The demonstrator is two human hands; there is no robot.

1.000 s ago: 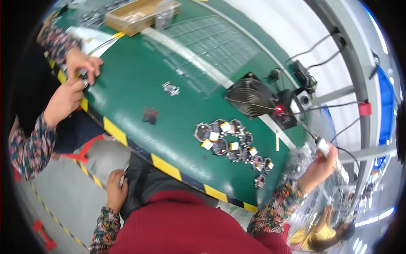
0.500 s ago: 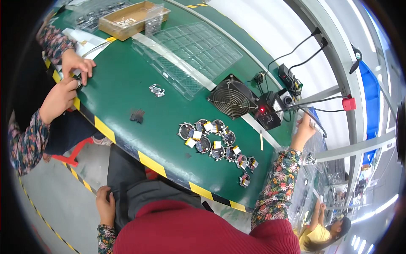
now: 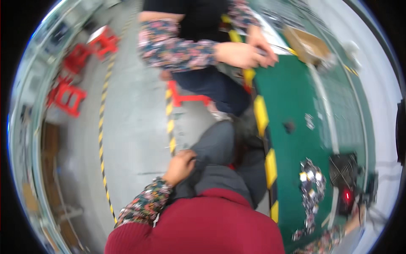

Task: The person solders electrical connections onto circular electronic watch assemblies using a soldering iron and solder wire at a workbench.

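- And the view swings left, blurred: the green tabletop (image 3: 283, 163) now runs up the side nearest the right hand, with much more grey floor (image 3: 137, 127) showing beyond the left.
- Left hand (image 3: 180, 167) lies relaxed on the dark grey trouser leg (image 3: 215, 142), fingers loosely curled, apparently gripping nothing.
- Right hand (image 3: 356, 218) is at the far lower edge, just beside the black box with a glowing red light (image 3: 346, 202). A second ago there was something white at its fingers; that can't be made out now, and whether it grasps anything, I cannot tell.
- The round, silver-rimmed assemblies with white and yellow tabs (image 3: 312, 194) lie in a winding cluster to the left of the right hand, in much the same arrangement as before. Neither hand touches them, so handling of these parts is paused.
- Beyond the right hand, past the box, sits the square black fan with a round wire grille (image 3: 343, 169).
- Farther off, a small heap of silvery metal parts (image 3: 310, 121) and a dark little pile (image 3: 289, 126), both well apart from either hand.
- Ahead of the left hand, a co-worker's two hands (image 3: 240, 55) meet at the table edge; what's between them is too blurred to name.
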